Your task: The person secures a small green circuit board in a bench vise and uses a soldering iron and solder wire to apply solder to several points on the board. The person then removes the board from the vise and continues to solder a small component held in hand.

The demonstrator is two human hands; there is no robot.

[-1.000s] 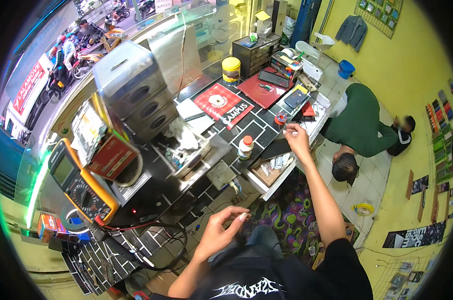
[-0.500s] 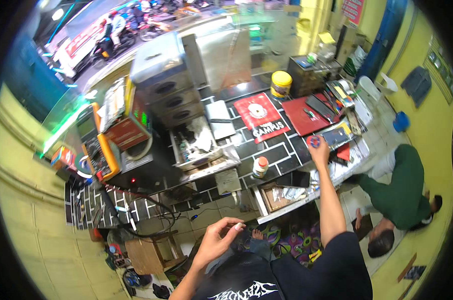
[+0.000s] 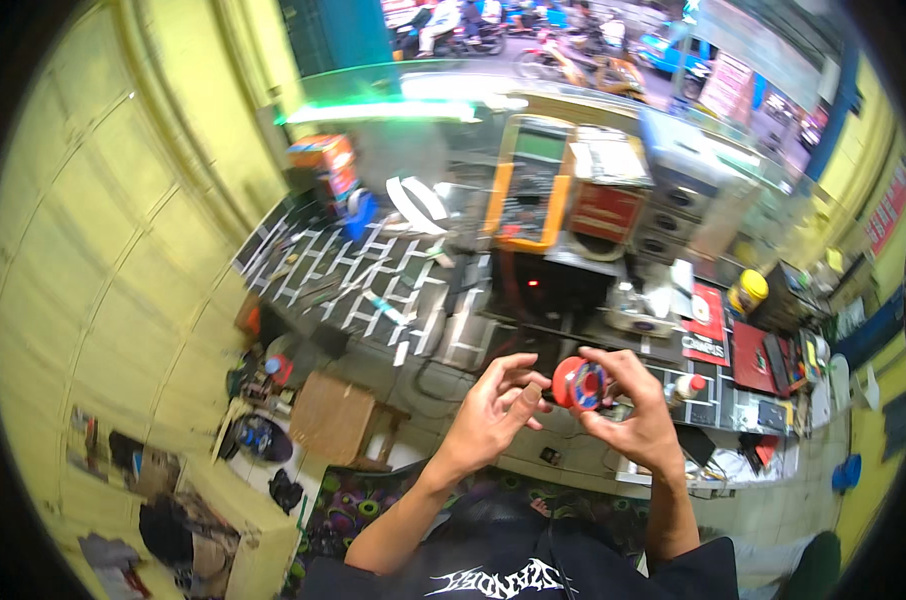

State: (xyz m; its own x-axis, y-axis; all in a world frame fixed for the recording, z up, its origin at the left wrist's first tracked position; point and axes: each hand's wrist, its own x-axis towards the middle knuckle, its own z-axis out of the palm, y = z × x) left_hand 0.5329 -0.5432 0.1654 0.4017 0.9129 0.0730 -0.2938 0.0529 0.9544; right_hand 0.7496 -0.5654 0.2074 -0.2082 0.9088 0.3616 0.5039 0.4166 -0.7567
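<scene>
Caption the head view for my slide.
Right hand holding a red spool, left hand close beside it, before an orange-framed multimeter and a brick-patterned workbench.

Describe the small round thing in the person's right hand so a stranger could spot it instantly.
Find the black shirt at bottom centre, then look above it. There the right hand grips the round thing, close to the left hand. Its red rim and blue-and-dark middle set it apart from the white, red-capped bottle to the right.

Well lit; daylight from street (image 3: 521,58) at top, partly washed out; green-white strip light (image 3: 383,112) glares; bench (image 3: 358,257) motion-blurred; fisheye bends L wall (image 3: 63,250), corners blk.
</scene>
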